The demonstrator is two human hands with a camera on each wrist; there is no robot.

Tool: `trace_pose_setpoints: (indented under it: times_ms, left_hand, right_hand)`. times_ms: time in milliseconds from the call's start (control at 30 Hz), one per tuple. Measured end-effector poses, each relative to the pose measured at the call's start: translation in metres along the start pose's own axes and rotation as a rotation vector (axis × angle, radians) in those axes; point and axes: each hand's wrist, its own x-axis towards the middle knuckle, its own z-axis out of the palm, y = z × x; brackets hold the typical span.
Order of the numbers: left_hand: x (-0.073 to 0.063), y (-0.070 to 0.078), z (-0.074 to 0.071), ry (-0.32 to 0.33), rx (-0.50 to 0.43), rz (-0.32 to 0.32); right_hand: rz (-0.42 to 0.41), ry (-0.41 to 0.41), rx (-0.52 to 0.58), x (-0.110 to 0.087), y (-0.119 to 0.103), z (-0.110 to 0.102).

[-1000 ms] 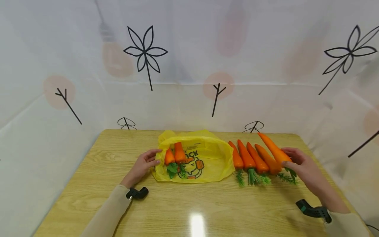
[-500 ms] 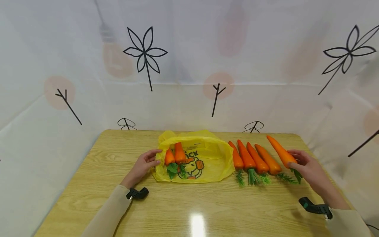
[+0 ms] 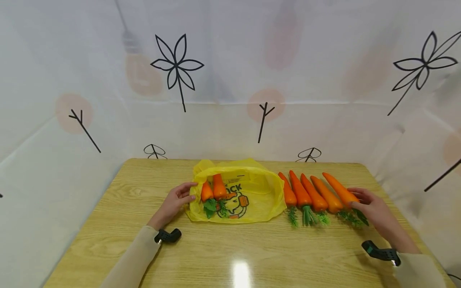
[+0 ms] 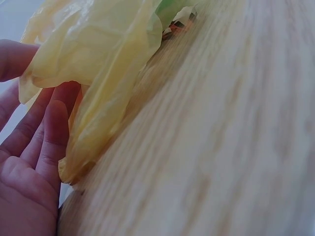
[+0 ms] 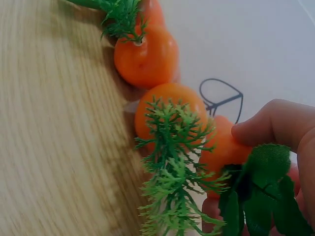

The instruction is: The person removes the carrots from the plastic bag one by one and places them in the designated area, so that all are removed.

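Right hand (image 3: 372, 209) grips rightmost carrot (image 3: 338, 187), likely to align with carrot row (image 3: 312, 193); left hand (image 3: 175, 201) pinches yellow bag (image 3: 260, 196), probably steadying it.

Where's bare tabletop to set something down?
Free: the table in front of the yellow bag, and the stretch left of the left hand. Crowded: right of the bag, four carrots lie side by side, then a fifth pinched by the right hand.
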Motion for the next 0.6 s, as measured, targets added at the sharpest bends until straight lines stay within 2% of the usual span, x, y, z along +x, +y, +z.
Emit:
trace_pose_setpoints:
  times_ms: [600]
  left_hand:
    - [0.000, 0.001, 0.001, 0.006, -0.005, -0.005]
  right_hand:
    - [0.113, -0.080, -0.032, 0.001, 0.011, 0.003]
